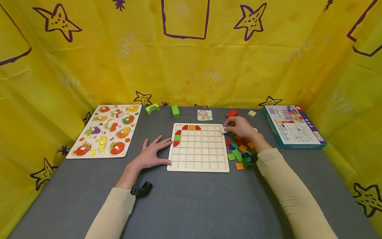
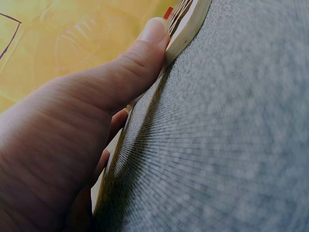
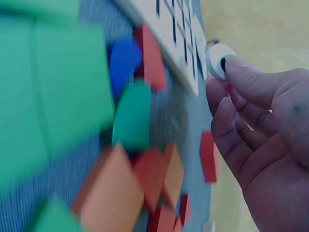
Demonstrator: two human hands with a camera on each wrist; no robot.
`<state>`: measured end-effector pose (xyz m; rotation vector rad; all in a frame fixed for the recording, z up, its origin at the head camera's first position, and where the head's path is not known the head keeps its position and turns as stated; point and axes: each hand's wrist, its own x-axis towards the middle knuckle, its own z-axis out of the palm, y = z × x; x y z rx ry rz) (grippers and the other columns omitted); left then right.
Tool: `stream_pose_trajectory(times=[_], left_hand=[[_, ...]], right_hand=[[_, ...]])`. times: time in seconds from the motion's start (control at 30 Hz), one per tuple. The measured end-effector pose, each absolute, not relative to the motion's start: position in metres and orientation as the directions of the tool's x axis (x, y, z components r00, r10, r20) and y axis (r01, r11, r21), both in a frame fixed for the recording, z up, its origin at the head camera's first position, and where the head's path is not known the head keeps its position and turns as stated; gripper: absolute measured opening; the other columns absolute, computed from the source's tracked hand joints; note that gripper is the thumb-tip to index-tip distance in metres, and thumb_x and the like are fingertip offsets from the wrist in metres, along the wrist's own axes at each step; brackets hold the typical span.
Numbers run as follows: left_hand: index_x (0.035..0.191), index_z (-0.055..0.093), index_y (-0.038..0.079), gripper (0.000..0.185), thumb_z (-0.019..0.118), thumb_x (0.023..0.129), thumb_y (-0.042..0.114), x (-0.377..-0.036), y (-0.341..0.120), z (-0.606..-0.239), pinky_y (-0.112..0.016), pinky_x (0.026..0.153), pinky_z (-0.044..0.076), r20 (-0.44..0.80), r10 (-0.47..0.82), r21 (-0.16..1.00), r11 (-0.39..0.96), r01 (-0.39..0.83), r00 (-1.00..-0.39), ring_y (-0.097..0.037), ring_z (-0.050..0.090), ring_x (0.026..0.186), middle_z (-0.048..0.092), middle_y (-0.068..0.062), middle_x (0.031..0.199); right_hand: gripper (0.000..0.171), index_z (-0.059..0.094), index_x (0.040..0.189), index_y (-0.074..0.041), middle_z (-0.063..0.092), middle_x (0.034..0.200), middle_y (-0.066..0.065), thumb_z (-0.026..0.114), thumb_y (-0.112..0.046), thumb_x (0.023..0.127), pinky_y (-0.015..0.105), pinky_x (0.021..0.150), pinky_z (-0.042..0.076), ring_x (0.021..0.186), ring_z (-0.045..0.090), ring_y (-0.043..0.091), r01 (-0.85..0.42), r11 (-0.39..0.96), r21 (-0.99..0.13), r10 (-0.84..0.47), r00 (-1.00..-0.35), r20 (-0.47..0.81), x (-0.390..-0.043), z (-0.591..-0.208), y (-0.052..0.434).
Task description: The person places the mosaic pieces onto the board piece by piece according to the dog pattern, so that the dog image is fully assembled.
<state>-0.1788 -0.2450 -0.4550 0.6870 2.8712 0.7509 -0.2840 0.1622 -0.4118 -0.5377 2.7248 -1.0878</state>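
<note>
A wooden grid board (image 1: 198, 156) lies on the grey table, with red, orange and green pieces in cells along its top and left sides. My left hand (image 1: 150, 155) lies at the board's left edge, fingers spread, the thumb (image 2: 154, 31) touching the lower left rim in the left wrist view. Between thumb and fingers, my right hand (image 1: 241, 127) pinches a round white piece with a black spot (image 3: 218, 62), like an eye, by the board's upper right corner. Beneath the right wrist lies a loose pile of green tiles (image 1: 237, 154), orange tiles (image 1: 239, 166), red pieces and a blue piece (image 3: 124, 63).
A fruit picture board (image 1: 102, 131) lies at the left and a teal box (image 1: 293, 127) at the right. Along the back are a green arch block (image 1: 152, 108), a green block (image 1: 175, 112), a small picture card (image 1: 204, 115), a red block (image 1: 231, 113) and a pale block (image 1: 252, 114).
</note>
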Motion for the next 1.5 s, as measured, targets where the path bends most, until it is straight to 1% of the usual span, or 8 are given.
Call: stream_pose_trajectory(times=[0.17, 0.3, 0.47, 0.67, 0.83, 0.97, 1.27, 1.5], left_hand=[[0.153, 0.048, 0.018, 0.091, 0.082, 0.078, 0.056, -0.179, -0.245, -0.457, -0.071, 0.109, -0.009, 0.029, 0.449, 0.49, 0.773, 0.404, -0.893, -0.037, 0.015, 0.151, 0.039, -0.003, 0.159], [0.154, 0.047, 0.019, 0.091, 0.082, 0.078, 0.056, -0.179, -0.246, -0.457, -0.07, 0.11, -0.01, 0.025, 0.444, 0.487, 0.777, 0.399, -0.896, -0.036, 0.015, 0.152, 0.038, -0.003, 0.16], [0.154, 0.047, 0.019, 0.092, 0.081, 0.078, 0.057, -0.179, -0.246, -0.456, -0.07, 0.109, -0.01, 0.023, 0.443, 0.491, 0.776, 0.396, -0.896, -0.037, 0.015, 0.151, 0.038, -0.003, 0.16], [0.154, 0.047, 0.019, 0.092, 0.081, 0.078, 0.057, -0.178, -0.245, -0.453, -0.071, 0.109, -0.011, 0.015, 0.441, 0.501, 0.773, 0.388, -0.897, -0.037, 0.014, 0.152, 0.038, -0.003, 0.16], [0.154, 0.047, 0.019, 0.092, 0.081, 0.078, 0.058, -0.178, -0.245, -0.454, -0.072, 0.108, -0.01, 0.015, 0.438, 0.504, 0.773, 0.386, -0.899, -0.038, 0.015, 0.151, 0.038, -0.004, 0.16], [0.154, 0.046, 0.02, 0.092, 0.081, 0.078, 0.059, -0.178, -0.246, -0.454, -0.071, 0.109, -0.01, 0.009, 0.435, 0.502, 0.777, 0.381, -0.9, -0.037, 0.015, 0.151, 0.038, -0.002, 0.16], [0.153, 0.048, 0.018, 0.091, 0.082, 0.077, 0.056, -0.176, -0.245, -0.455, -0.072, 0.109, -0.009, 0.035, 0.437, 0.504, 0.769, 0.394, -0.899, -0.038, 0.016, 0.151, 0.04, -0.003, 0.159], [0.154, 0.047, 0.02, 0.091, 0.081, 0.078, 0.057, -0.177, -0.245, -0.455, -0.07, 0.11, -0.009, 0.029, 0.439, 0.499, 0.772, 0.393, -0.898, -0.037, 0.016, 0.151, 0.039, -0.002, 0.159]], right_hand=[[0.01, 0.07, 0.099, -0.003, 0.064, 0.094, 0.01, 0.073, -0.011, 0.095, 0.033, 0.071, 0.052, 0.082, 0.062, 0.028, -0.256, 0.628, -0.735, -0.4, -0.916, -0.023, -0.284, -0.412, 0.136], [0.008, 0.069, 0.097, -0.003, 0.064, 0.094, 0.01, 0.072, -0.01, 0.095, 0.033, 0.068, 0.049, 0.081, 0.063, 0.028, -0.277, 0.572, -0.772, -0.439, -0.898, -0.003, -0.283, -0.412, 0.112], [0.009, 0.068, 0.098, -0.003, 0.065, 0.093, 0.01, 0.071, -0.011, 0.097, 0.033, 0.067, 0.048, 0.081, 0.064, 0.027, -0.304, 0.54, -0.785, -0.488, -0.873, 0.003, -0.281, -0.412, 0.082], [0.008, 0.069, 0.096, -0.004, 0.064, 0.091, 0.007, 0.073, -0.01, 0.095, 0.029, 0.067, 0.047, 0.079, 0.061, 0.021, -0.327, 0.548, -0.77, -0.482, -0.876, 0.029, -0.283, -0.416, 0.047], [0.008, 0.069, 0.094, -0.004, 0.063, 0.089, 0.008, 0.073, -0.01, 0.094, 0.029, 0.068, 0.046, 0.079, 0.057, 0.021, -0.314, 0.552, -0.773, -0.466, -0.884, 0.026, -0.284, -0.417, 0.022], [0.008, 0.068, 0.094, -0.005, 0.064, 0.088, 0.006, 0.072, -0.011, 0.095, 0.028, 0.071, 0.045, 0.08, 0.054, 0.021, -0.299, 0.583, -0.756, -0.449, -0.894, 0.007, -0.285, -0.42, 0.008], [0.006, 0.07, 0.092, -0.004, 0.065, 0.085, 0.006, 0.073, -0.009, 0.094, 0.029, 0.069, 0.045, 0.076, 0.055, 0.019, -0.307, 0.649, -0.696, -0.424, -0.905, 0.004, -0.285, -0.424, -0.004], [0.006, 0.071, 0.094, -0.004, 0.066, 0.087, 0.005, 0.071, -0.01, 0.096, 0.03, 0.071, 0.046, 0.078, 0.056, 0.02, -0.335, 0.683, -0.649, -0.439, -0.898, 0.001, -0.286, -0.425, -0.005]])
